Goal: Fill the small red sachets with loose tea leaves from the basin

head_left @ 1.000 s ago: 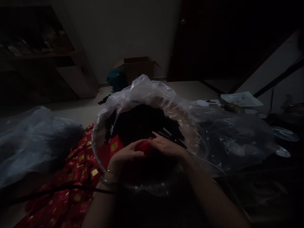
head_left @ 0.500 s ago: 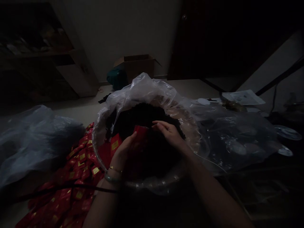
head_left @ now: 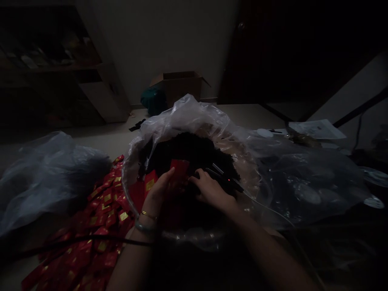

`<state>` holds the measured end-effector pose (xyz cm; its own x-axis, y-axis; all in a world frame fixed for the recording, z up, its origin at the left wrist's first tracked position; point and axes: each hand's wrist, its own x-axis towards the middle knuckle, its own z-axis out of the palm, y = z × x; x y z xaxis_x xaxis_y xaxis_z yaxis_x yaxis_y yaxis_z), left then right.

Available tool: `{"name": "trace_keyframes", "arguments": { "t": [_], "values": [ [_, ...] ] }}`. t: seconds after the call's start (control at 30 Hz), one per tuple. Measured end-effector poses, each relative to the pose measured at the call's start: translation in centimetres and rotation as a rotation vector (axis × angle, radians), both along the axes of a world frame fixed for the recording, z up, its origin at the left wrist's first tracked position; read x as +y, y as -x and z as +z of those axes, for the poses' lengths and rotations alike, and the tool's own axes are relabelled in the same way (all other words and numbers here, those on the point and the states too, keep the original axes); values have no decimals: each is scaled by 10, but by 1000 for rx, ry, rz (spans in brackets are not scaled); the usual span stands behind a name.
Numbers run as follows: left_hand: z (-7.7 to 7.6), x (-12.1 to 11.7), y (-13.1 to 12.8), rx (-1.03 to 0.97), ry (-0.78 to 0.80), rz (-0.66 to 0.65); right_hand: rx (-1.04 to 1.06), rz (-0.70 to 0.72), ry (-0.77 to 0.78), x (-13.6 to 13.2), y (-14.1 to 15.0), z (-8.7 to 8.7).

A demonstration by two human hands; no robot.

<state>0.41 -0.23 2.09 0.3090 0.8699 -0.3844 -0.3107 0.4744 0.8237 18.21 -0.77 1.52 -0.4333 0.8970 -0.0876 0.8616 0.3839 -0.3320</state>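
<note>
My left hand (head_left: pixel 160 186), with bracelets at the wrist, is closed around a small red packet (head_left: pixel 180 166), held upright over a basin (head_left: pixel 129 194) lined with clear plastic. Dark loose material (head_left: pixel 188 147), perhaps leaves, is heaped in the basin. Close to the packet's right side, my right hand (head_left: pixel 210 190) has its fingers curled low over the heap; anything in them is lost in the dark. Just behind that hand lies a slim black tool (head_left: pixel 224 178) with a red light and a white cord. More red packets (head_left: pixel 150 182) rest inside the basin's left edge.
A big pile of red-and-gold packets (head_left: pixel 103 210) spreads left of the basin, beside a clear plastic bag (head_left: pixel 54 178). More plastic sheeting (head_left: pixel 306 182) lies to the right. Behind stand an open cardboard box (head_left: pixel 183 87) and a teal bag (head_left: pixel 153 101). A dark cord (head_left: pixel 91 239) crosses the lower left.
Both hands were together at a red packet; then my right hand drew away and rose right. Now it is lower, with fingers curled, and the black tool shows again. My left hand keeps the packet upright.
</note>
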Motion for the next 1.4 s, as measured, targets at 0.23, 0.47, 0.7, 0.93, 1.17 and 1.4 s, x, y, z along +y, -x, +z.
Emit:
{"name": "trace_keyframes", "arguments": {
  "t": [0.23, 0.47, 0.7, 0.93, 1.17, 1.4],
  "values": [
    [2, -8, -1, -45, -5, 76, 16, -28, 30, 1, 1, -6],
    [-6, 0, 4, -58, -36, 34, 212, -77, 5, 13, -2, -7],
    [-11, 12, 3, -79, -49, -83, 702, -169, -63, 26, -24, 9],
    [-8, 9, -4, 25, -122, -202, 923, -167, -61, 20, -28, 29],
    [-14, 11, -2, 88, -169, -232, 753, 20, -19, 15, -27, 33],
    [-11, 11, -4, 98, -182, -190, 711, -43, -98, 17, -29, 27]
  ]
}}
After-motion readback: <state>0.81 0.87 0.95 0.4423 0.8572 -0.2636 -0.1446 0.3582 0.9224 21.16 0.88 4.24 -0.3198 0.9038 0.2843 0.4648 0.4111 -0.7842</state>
